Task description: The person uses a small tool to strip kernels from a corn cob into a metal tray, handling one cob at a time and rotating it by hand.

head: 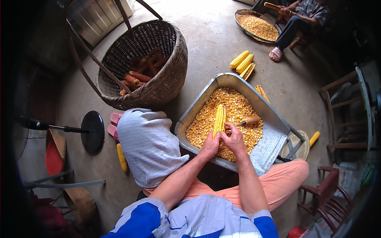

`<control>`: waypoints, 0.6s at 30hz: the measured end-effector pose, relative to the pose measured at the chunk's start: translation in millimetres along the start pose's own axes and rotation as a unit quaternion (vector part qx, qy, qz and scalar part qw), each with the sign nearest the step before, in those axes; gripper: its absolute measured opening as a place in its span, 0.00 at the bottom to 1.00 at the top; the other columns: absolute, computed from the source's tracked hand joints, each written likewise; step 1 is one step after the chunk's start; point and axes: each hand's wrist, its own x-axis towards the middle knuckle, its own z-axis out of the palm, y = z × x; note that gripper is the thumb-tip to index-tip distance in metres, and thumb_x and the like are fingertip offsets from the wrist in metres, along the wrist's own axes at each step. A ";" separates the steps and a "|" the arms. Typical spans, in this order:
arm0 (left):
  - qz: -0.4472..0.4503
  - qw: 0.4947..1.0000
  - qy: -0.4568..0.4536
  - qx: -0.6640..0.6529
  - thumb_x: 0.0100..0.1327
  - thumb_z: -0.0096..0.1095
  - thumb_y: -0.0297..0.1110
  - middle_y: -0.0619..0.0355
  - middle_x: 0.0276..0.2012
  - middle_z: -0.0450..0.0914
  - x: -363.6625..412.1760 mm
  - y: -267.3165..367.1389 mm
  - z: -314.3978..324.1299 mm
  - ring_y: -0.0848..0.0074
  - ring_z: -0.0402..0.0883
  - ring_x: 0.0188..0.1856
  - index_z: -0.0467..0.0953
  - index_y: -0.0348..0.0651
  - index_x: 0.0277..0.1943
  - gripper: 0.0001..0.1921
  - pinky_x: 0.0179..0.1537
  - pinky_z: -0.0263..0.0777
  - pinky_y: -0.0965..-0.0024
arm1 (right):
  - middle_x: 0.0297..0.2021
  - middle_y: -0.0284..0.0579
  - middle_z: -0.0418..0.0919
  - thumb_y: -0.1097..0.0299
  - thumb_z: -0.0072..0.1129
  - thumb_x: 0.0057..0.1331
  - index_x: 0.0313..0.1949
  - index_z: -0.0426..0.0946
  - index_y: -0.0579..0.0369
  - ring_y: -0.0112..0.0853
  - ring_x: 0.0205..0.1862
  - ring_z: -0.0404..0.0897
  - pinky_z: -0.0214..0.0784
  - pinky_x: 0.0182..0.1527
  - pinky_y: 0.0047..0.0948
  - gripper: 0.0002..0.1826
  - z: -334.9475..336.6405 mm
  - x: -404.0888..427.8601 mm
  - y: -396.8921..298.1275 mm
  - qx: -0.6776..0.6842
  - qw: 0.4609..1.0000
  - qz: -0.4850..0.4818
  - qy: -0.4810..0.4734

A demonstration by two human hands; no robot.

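Observation:
My left hand (210, 145) grips the lower end of a yellow ear of corn (220, 119), held over a metal pan (268, 154) of loose kernels (202, 128). Against the right side of the ear's lower end rest the fingers of my right hand (233, 138). A tool with a wooden handle (252, 120) and a dark shaft lies on the kernels just right of that hand. Bare reddish cobs (140, 76) lie inside a large woven basket (182, 56) at the upper left. Beyond the pan, several ears (244, 63) lie on the floor, one partly stripped.
Another person (300, 17) sits at the upper right by a round tray (238, 25) of kernels. A grey cloth (148, 142) drapes over my left leg. A black round stand base (93, 132) stands left; a small red chair (326, 187) is at the lower right.

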 end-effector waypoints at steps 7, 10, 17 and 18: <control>0.002 1.000 0.000 -0.027 0.72 0.44 0.51 0.45 0.36 0.80 -3.5 1.4 -4.2 0.60 0.80 0.38 0.70 0.33 0.54 0.25 0.42 0.72 0.59 | 0.34 0.49 0.83 0.76 0.55 0.59 0.44 0.76 0.63 0.33 0.34 0.83 0.77 0.38 0.30 0.12 6.0 2.9 18.5 -0.067 0.996 0.010 0.055; 0.002 1.000 0.010 -0.020 0.72 0.44 0.51 0.46 0.35 0.79 -1.4 -0.8 -1.6 0.61 0.80 0.37 0.70 0.33 0.55 0.26 0.41 0.72 0.59 | 0.34 0.47 0.83 0.73 0.57 0.61 0.44 0.76 0.64 0.30 0.34 0.82 0.76 0.38 0.29 0.12 6.4 3.3 20.8 -0.016 0.997 0.045 0.053; 0.061 0.996 0.021 0.060 0.72 0.47 0.45 0.55 0.30 0.76 -4.6 -4.1 -0.7 0.73 0.75 0.29 0.71 0.34 0.52 0.20 0.31 0.70 0.67 | 0.36 0.49 0.84 0.70 0.61 0.61 0.47 0.76 0.68 0.29 0.38 0.83 0.77 0.42 0.26 0.17 7.0 5.5 10.4 0.061 0.993 0.104 0.007; 0.060 0.997 0.014 0.038 0.72 0.48 0.45 0.53 0.29 0.76 -6.6 -1.2 -2.6 0.72 0.75 0.28 0.71 0.33 0.51 0.20 0.30 0.70 0.66 | 0.34 0.51 0.84 0.71 0.60 0.61 0.47 0.76 0.68 0.30 0.37 0.84 0.77 0.41 0.27 0.16 5.8 5.7 5.5 0.015 0.996 0.087 -0.008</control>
